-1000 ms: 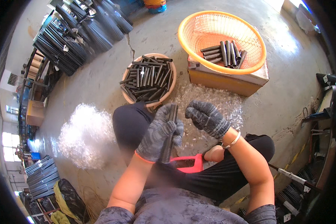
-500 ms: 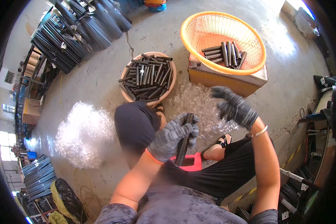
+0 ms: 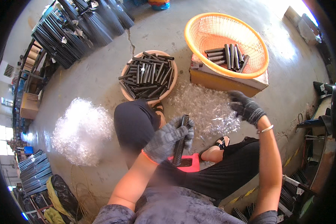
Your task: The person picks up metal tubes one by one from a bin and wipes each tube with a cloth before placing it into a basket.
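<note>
My left hand [image 3: 168, 137], in a grey knitted glove with an orange cuff, is wrapped round a black tube [image 3: 180, 143]. The tube stands at a slant above my lap, its upper end poking out past the fingers. Off to the right my right hand [image 3: 248, 108], in a similar dark grey glove, is raised over a litter of clear plastic film scraps [image 3: 201, 108]. Its fingers are loosely bent and apart, with nothing visible in them. A pink-red plastic piece [image 3: 192, 167] with a dark middle shows between my legs, behind the tube's lower end.
Ahead stands a peach basin [image 3: 174, 74] heaped with short black tubes [image 3: 149, 78]. An orange mesh basket [image 3: 263, 56] holding several tubes rests on a cardboard box [image 3: 227, 84]. A big shiny heap of clear film [image 3: 82, 132] lies left. Long dark rods [image 3: 59, 37] are stacked far left.
My right hand has moved right and slightly down, away from the tube, with its fingers drawn a little closer. My left hand keeps hold of the tube and has shifted slightly left.
</note>
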Tool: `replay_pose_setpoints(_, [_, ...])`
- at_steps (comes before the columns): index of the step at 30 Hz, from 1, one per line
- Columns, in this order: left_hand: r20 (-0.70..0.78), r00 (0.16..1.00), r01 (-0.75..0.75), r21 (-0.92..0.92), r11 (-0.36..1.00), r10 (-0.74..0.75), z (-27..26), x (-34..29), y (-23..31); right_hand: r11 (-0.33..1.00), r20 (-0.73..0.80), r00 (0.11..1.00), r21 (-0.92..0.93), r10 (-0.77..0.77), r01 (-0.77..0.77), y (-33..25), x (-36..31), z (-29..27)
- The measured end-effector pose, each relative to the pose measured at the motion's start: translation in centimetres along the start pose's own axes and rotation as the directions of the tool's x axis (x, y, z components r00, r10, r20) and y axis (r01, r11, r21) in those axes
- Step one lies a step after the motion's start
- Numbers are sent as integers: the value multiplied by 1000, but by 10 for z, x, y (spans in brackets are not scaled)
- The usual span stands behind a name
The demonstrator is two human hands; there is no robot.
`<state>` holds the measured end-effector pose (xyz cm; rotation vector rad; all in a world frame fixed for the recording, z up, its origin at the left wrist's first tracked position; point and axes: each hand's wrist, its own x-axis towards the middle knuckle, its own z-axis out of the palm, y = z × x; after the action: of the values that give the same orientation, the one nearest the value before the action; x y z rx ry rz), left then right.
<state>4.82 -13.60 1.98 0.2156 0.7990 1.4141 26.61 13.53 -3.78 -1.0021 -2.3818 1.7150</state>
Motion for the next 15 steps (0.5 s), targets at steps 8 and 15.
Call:
replay_pose_setpoints(8, [27,1000,-10,61,998,8,14,-4,15,958,197,940,-22,-278,287,-14,11,59])
replay_pose_setpoints(15, [58,998,-3,48,999,0,-5,-4,1,993,-50,992,-28,114,-115,3,8,3])
